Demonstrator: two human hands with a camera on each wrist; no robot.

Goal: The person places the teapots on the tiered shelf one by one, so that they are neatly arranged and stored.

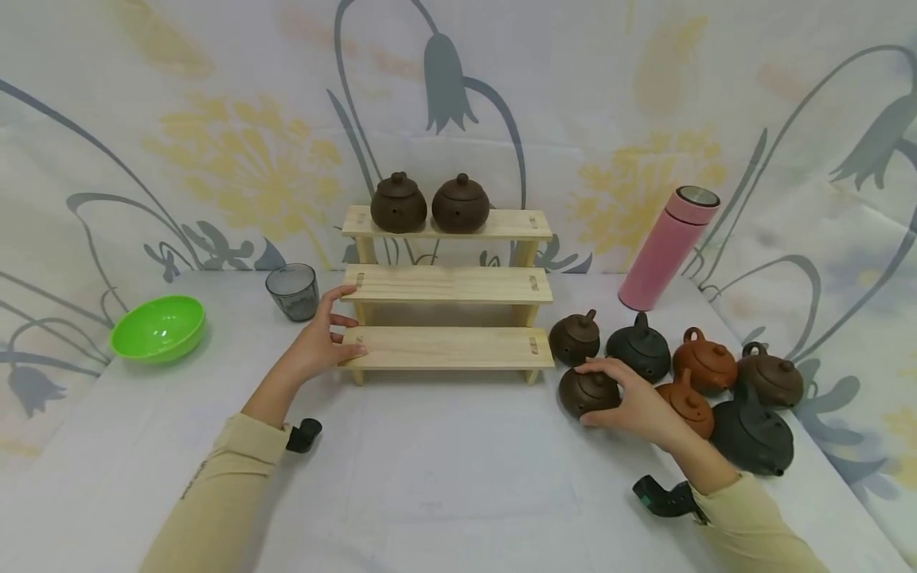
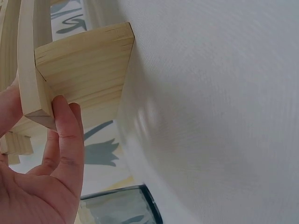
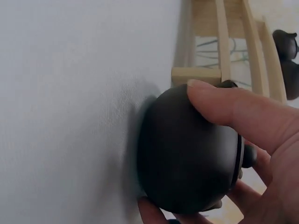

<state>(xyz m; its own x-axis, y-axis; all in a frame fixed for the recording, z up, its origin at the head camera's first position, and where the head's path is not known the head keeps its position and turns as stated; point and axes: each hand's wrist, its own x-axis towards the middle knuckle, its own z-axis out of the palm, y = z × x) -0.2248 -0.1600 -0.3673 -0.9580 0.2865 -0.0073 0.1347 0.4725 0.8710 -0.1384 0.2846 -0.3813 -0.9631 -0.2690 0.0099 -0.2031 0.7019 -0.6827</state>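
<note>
In the head view, a dark brown teapot, gripped by the right hand, is at four o'clock from the wooden shelf; the left hand holds the shelf's nine-o'clock end.

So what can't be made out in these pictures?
Head: part of the gripped brown teapot, behind the right hand.
Head: the inside of the pink thermos, covered by its cap.
Left wrist: part of the grey tumbler, cut off by the bottom edge.
Right wrist: part of a top-shelf teapot, cut off by the right edge.
</note>
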